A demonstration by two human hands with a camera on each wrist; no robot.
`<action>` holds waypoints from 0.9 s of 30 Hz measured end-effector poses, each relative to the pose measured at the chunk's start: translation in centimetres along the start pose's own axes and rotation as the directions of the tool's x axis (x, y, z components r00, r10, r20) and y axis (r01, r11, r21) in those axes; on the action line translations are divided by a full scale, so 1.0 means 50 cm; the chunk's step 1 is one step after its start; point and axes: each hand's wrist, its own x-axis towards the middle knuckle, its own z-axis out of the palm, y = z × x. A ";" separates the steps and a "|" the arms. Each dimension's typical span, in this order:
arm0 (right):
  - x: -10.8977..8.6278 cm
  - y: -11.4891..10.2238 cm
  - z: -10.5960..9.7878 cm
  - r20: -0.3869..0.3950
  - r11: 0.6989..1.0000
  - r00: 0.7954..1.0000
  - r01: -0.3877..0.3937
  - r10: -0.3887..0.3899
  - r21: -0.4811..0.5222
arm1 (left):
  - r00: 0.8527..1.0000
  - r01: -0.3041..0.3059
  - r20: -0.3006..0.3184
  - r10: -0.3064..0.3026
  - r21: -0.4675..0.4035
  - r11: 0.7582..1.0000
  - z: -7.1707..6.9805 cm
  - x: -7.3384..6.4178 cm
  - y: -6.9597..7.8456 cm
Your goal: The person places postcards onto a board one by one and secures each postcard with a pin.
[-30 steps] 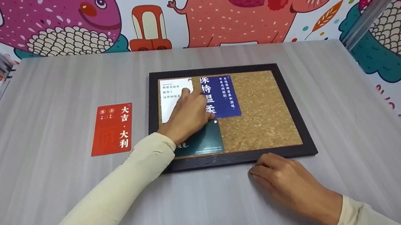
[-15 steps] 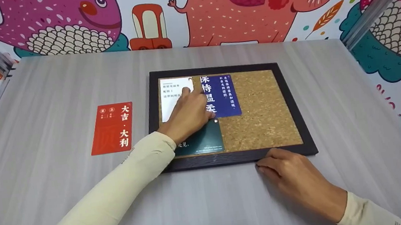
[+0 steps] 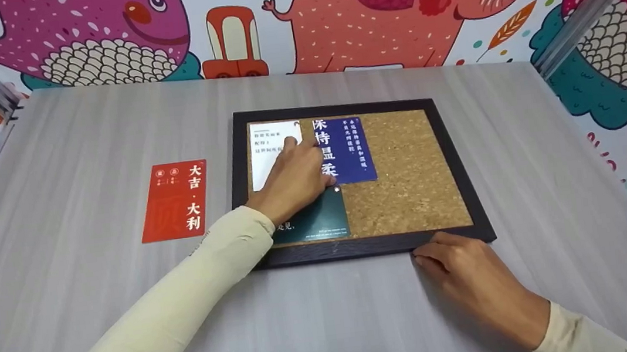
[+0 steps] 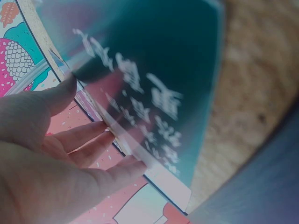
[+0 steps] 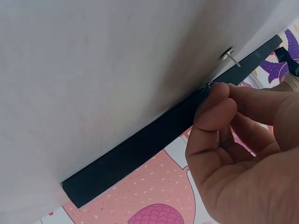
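Observation:
A black-framed cork board lies on the table, with a white card, a blue card and a dark green card on it. My left hand reaches over the cards, fingertips touching along the blue card's left edge, thumb by its bottom corner. By the frame's front edge, my right hand pinches a small shiny thumbtack, mostly hidden by the fingertips. On the table beside these fingers, another thumbtack lies point up in the right wrist view.
A red card lies on the grey table left of the board. Small pins show at the upper corners of the white and green cards. A wall with printed cartoon animals closes off the back.
My right hand has slid to the right along the front edge of the frame. The left hand and the cards have stayed in place.

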 end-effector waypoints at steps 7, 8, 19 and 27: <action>-0.008 0.010 -0.014 0.017 0.994 0.996 -0.086 0.085 0.061 | 1.000 -0.002 0.010 0.002 0.000 1.000 0.002 0.002 0.000; -0.009 0.012 -0.016 0.023 0.993 0.995 -0.097 0.095 0.074 | 1.000 -0.003 0.009 0.003 0.001 1.000 0.002 0.002 0.000; -0.022 0.019 -0.017 0.051 0.997 0.998 -0.042 0.038 0.072 | 1.000 -0.021 -0.017 0.021 -0.003 1.000 0.016 0.008 -0.015; -0.026 0.032 -0.002 -0.063 0.977 0.977 0.196 -0.202 -0.089 | 1.000 -0.010 -0.008 0.010 -0.009 1.000 0.001 -0.001 -0.002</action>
